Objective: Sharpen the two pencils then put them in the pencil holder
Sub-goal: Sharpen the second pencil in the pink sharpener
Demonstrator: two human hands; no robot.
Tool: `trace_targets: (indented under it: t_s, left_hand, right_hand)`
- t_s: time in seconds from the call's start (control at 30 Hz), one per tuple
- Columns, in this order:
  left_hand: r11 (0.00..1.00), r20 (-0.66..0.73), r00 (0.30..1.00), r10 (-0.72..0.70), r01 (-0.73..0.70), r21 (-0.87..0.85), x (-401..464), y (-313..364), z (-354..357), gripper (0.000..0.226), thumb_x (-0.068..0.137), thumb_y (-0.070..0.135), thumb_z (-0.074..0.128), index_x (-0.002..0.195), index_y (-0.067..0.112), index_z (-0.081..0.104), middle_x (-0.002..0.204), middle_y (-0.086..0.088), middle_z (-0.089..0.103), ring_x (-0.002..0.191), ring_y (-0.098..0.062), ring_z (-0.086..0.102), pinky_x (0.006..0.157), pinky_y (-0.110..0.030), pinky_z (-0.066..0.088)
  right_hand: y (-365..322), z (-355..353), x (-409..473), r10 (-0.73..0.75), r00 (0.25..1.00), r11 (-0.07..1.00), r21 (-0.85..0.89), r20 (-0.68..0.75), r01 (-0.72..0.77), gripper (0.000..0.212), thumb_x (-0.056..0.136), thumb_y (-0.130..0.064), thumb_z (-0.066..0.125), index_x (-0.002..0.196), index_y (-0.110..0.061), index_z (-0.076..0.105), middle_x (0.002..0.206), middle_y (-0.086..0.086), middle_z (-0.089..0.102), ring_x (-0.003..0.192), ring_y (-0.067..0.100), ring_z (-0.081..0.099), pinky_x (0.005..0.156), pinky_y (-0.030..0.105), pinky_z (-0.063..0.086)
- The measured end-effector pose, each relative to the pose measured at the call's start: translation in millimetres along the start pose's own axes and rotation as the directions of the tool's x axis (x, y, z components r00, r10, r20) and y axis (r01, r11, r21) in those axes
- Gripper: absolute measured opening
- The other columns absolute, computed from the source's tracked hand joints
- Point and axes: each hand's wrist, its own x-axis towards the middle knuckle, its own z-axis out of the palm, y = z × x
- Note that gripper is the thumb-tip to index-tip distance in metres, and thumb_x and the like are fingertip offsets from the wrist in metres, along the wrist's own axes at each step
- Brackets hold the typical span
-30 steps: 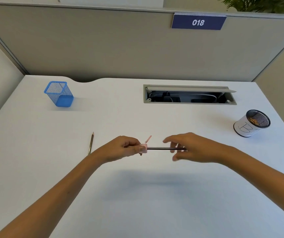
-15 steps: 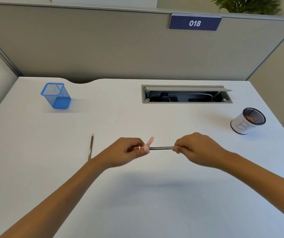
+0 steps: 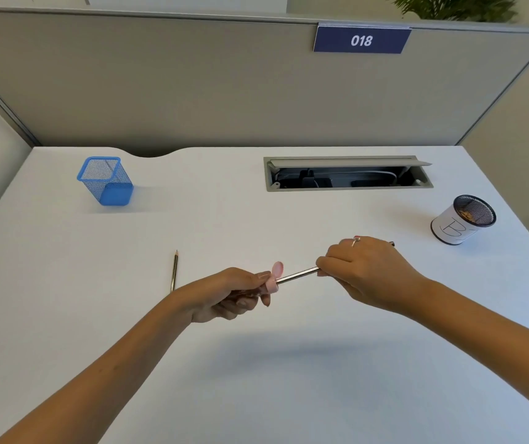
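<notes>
Above the middle of the white desk, my left hand [image 3: 231, 291] grips a small pink sharpener [image 3: 272, 282] with its lid flipped up. A dark pencil [image 3: 298, 274] is stuck into the sharpener and slants up to the right. My right hand [image 3: 365, 270] grips the pencil's far part, and its end pokes out past the knuckles. A second pencil [image 3: 174, 271] lies on the desk left of my left hand, tip pointing away. The blue mesh pencil holder [image 3: 107, 181] stands at the back left.
A white cup with a dark mesh rim [image 3: 461, 224] stands at the right, with shavings inside. An open cable tray [image 3: 348, 174] is sunk into the desk at the back. Grey partition walls [image 3: 192, 84] close the desk's far side and sides.
My right hand has closed round the pencil and moved up and to the right. The pencil now slants instead of lying level. My left hand has turned, showing its palm side.
</notes>
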Motion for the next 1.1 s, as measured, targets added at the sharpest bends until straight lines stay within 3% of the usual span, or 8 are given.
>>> trace_targets:
  t_s: [0.2,0.33,0.6,0.73,0.8,0.87,0.97,1.1]
  left_hand:
    - [0.774,-0.217,0.882,0.418,-0.221,0.594,8.7,-9.4,5.6,0.021,0.094,0.044,0.06,0.094,0.025,0.069,0.074,0.001,0.056,0.065,-0.006,0.042,0.06,-0.018,0.034]
    - [0.753,-0.196,0.869,0.455,-0.258,0.605,10.7,-4.3,2.4,0.023,0.093,0.047,0.06,0.095,0.027,0.071,0.076,-0.003,0.06,0.066,-0.008,0.044,0.061,-0.023,0.033]
    - [0.993,-0.014,1.0,0.011,-0.009,0.119,7.8,11.2,-6.6,0.036,0.096,0.049,0.051,0.084,0.02,0.069,0.064,0.005,0.05,0.054,-0.013,0.026,0.047,-0.022,0.016]
    - [0.982,-0.098,0.993,0.071,-0.053,0.181,10.4,5.6,-3.1,0.034,0.095,0.051,0.054,0.089,0.02,0.068,0.064,0.005,0.052,0.057,-0.013,0.033,0.05,-0.021,0.024]
    - [0.831,-0.227,0.926,0.302,-0.139,0.539,13.6,-1.4,-0.3,0.033,0.094,0.054,0.053,0.092,0.025,0.069,0.072,-0.001,0.06,0.065,-0.013,0.046,0.06,-0.025,0.037]
    - [0.468,-0.162,0.781,0.603,-0.182,0.865,17.5,-10.0,-1.8,0.03,0.093,0.05,0.051,0.096,0.024,0.065,0.083,0.006,0.064,0.073,-0.012,0.055,0.065,-0.03,0.047]
    - [0.207,0.011,0.718,0.696,-0.215,0.954,15.0,-5.7,-5.5,0.03,0.093,0.049,0.048,0.099,0.024,0.062,0.083,0.014,0.059,0.074,-0.009,0.051,0.062,-0.03,0.047]
    - [0.491,-0.092,0.833,0.546,-0.228,0.841,12.9,1.7,-6.6,0.032,0.095,0.053,0.052,0.093,0.025,0.066,0.068,0.008,0.055,0.062,-0.008,0.045,0.057,-0.023,0.034]
  right_hand:
    - [-5.1,-7.4,2.2,0.269,0.854,0.912,0.167,0.446,-0.375,0.043,0.099,-0.048,0.029,0.082,-0.02,0.057,0.068,-0.004,0.059,0.063,0.017,0.054,0.057,0.032,0.042]
    - [-2.0,-8.9,3.1,0.28,0.787,0.757,0.377,0.55,-0.533,0.035,0.099,-0.043,0.037,0.083,-0.022,0.06,0.056,-0.005,0.05,0.05,0.01,0.042,0.053,0.026,0.032]
    - [4.4,8.0,-2.8,0.045,0.999,0.993,0.107,0.028,-0.048,0.015,0.092,-0.02,0.053,0.089,-0.015,0.067,0.075,-0.002,0.063,0.059,0.022,0.055,0.05,0.027,0.041]
    - [2.0,13.8,-2.2,0.107,0.994,0.985,0.135,-0.002,-0.106,0.02,0.093,-0.026,0.051,0.083,-0.016,0.066,0.066,-0.005,0.059,0.053,0.021,0.052,0.046,0.026,0.036]
    - [-0.8,15.1,-0.5,0.233,0.961,0.934,0.241,0.148,-0.264,0.034,0.096,-0.039,0.04,0.082,-0.02,0.064,0.063,-0.008,0.055,0.054,0.016,0.05,0.047,0.027,0.036]
    - [-1.8,15.9,0.4,0.299,0.854,0.756,0.441,0.425,-0.484,0.038,0.099,-0.04,0.039,0.078,-0.019,0.062,0.059,-0.008,0.051,0.053,0.012,0.043,0.052,0.028,0.034]
    - [-3.3,12.4,0.0,0.261,0.74,0.476,0.585,0.62,-0.657,0.039,0.099,-0.04,0.043,0.07,-0.019,0.058,0.056,-0.006,0.048,0.049,0.006,0.038,0.052,0.022,0.033]
    - [-0.9,5.1,0.6,0.233,0.8,0.558,0.598,0.553,-0.575,0.014,0.095,-0.037,0.053,0.096,-0.025,0.059,0.065,-0.009,0.06,0.055,0.005,0.05,0.055,0.02,0.041]
